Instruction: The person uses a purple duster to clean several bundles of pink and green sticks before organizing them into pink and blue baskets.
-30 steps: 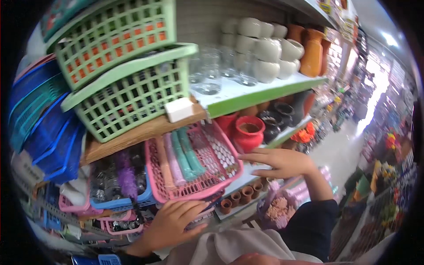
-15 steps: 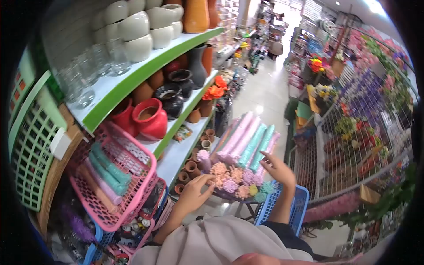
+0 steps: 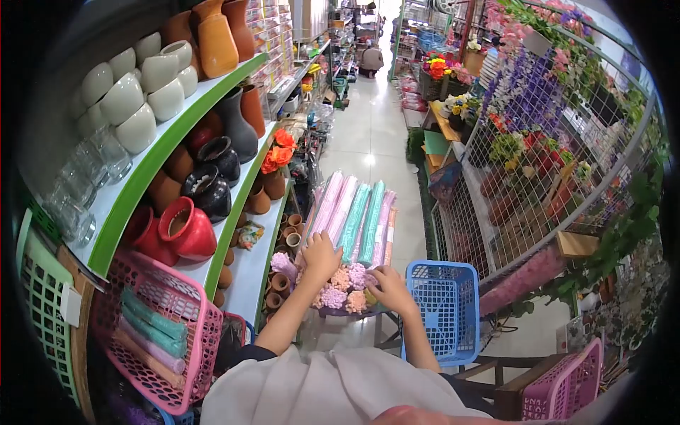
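Note:
Long, plastic-wrapped pastel bundles lie side by side on a small stand with a dark rim (image 3: 345,312) in front of me. Among them are lilac bundles (image 3: 345,202) and teal bundles (image 3: 371,223). Clusters of ruffled, flower-like heads, orange (image 3: 355,301) and lilac (image 3: 333,297), fill the near end. My left hand (image 3: 322,258) rests over the near left part of the lilac bundles, fingers spread. Beside the right-hand clusters is my right hand (image 3: 391,290), its fingers bent with thumb and fingertips apart, at the edge of a lilac cluster.
Left, a green-edged shelf (image 3: 180,134) carries white bowls, glasses and vases. A pink basket (image 3: 205,347) holds more pastel bundles. To the right stand a blue basket (image 3: 443,312) and a wire rack (image 3: 538,177) with artificial flowers. A tiled aisle (image 3: 365,134) runs ahead.
The view has turned right. My left hand has moved from the left edge of the clusters onto the bundles. My right hand has come from the teal bundles down to the clusters.

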`<act>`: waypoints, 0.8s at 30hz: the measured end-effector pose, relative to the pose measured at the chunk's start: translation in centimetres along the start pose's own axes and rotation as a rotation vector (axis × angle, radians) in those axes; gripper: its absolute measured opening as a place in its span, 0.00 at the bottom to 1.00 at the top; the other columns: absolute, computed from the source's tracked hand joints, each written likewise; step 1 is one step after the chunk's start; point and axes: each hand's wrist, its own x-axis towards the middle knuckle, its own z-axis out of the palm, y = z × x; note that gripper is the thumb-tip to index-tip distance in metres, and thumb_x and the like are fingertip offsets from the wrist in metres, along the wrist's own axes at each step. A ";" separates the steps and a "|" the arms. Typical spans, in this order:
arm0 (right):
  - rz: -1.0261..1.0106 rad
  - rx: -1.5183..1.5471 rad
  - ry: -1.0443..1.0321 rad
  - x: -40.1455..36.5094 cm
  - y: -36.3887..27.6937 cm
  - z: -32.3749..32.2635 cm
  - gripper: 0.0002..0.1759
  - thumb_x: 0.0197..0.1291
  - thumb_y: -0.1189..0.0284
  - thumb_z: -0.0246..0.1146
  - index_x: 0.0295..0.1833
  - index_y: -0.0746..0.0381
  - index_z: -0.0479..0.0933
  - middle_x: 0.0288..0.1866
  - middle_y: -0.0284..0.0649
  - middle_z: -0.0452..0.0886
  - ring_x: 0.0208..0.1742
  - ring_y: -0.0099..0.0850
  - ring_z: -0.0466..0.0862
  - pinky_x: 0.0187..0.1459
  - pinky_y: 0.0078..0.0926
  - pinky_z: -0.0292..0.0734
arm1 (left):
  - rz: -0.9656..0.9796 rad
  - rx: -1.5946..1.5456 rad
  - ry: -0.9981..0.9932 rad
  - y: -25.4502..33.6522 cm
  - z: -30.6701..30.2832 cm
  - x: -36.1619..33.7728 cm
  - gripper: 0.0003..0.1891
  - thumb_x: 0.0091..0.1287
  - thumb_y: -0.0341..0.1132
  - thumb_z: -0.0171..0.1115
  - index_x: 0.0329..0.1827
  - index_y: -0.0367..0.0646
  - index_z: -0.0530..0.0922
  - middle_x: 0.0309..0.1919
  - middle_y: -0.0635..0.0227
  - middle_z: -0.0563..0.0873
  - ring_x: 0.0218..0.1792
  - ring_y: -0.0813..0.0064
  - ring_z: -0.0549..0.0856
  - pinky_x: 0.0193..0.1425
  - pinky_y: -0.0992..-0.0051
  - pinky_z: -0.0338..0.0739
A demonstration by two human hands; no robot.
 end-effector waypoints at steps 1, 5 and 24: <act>0.010 0.012 0.000 -0.1 -0.1 0.1 0.17 0.57 0.62 0.58 0.50 0.57 0.76 0.47 0.41 0.73 0.53 0.38 0.71 0.55 0.42 0.60 | 0.010 0.038 0.026 -0.1 0.8 0.5 0.26 0.53 0.45 0.65 0.48 0.36 0.71 0.47 0.53 0.74 0.53 0.56 0.73 0.52 0.53 0.69; -0.001 0.016 0.003 -0.5 -0.2 0.1 0.17 0.57 0.62 0.58 0.49 0.57 0.76 0.48 0.41 0.72 0.55 0.37 0.70 0.56 0.40 0.59 | 0.020 -0.011 0.042 -0.3 1.0 1.1 0.22 0.52 0.39 0.65 0.45 0.36 0.71 0.45 0.52 0.73 0.47 0.54 0.77 0.48 0.57 0.73; 0.209 1.493 -0.064 4.2 -7.5 -1.6 0.24 0.66 0.59 0.51 0.61 0.63 0.63 0.51 0.39 0.74 0.46 0.28 0.77 0.43 0.23 0.74 | 0.079 -0.969 0.033 -7.1 -13.8 -19.2 0.19 0.59 0.31 0.62 0.52 0.34 0.73 0.46 0.60 0.73 0.51 0.67 0.73 0.59 0.72 0.64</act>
